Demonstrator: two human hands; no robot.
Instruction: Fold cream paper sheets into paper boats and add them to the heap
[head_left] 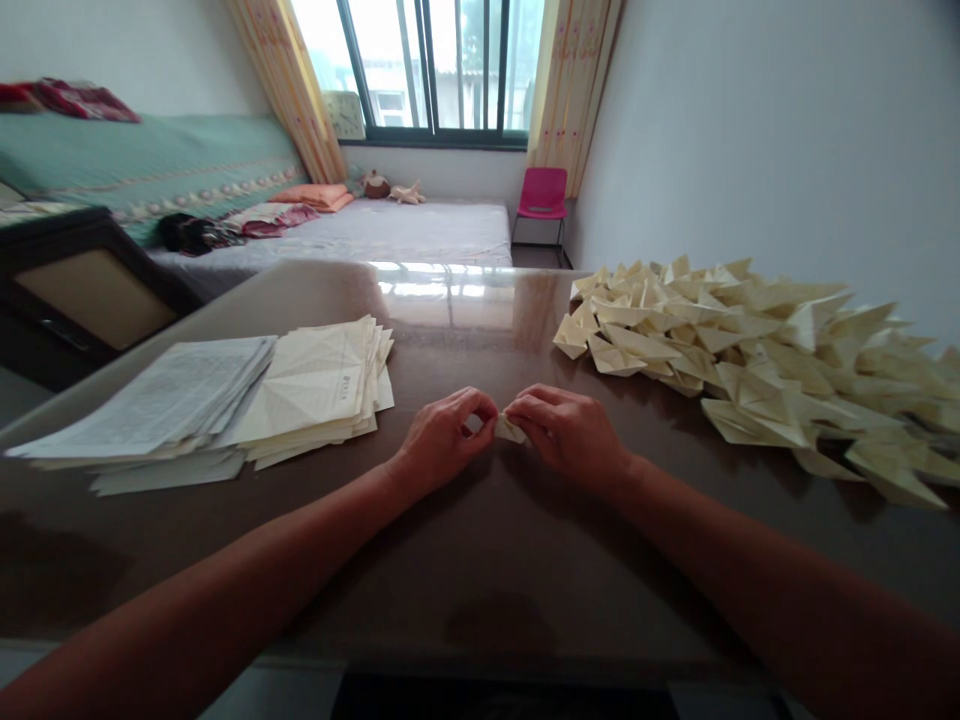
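Brown glossy table (pixel 465 330), bedroom behind. Centre, near: left hand (pixel 442 440) and right hand (pixel 566 432), fingertips pinched together on one small folded paper piece (pixel 510 429). Left: stack of flat sheets (pixel 225 400). Right: heap of folded paper shapes (pixel 765 360).

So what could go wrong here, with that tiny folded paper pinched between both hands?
The small cream folded paper piece is nearly hidden between the left hand and right hand, so it might crease crooked. A right forearm sweep could scatter the heap of cream folded paper shapes.
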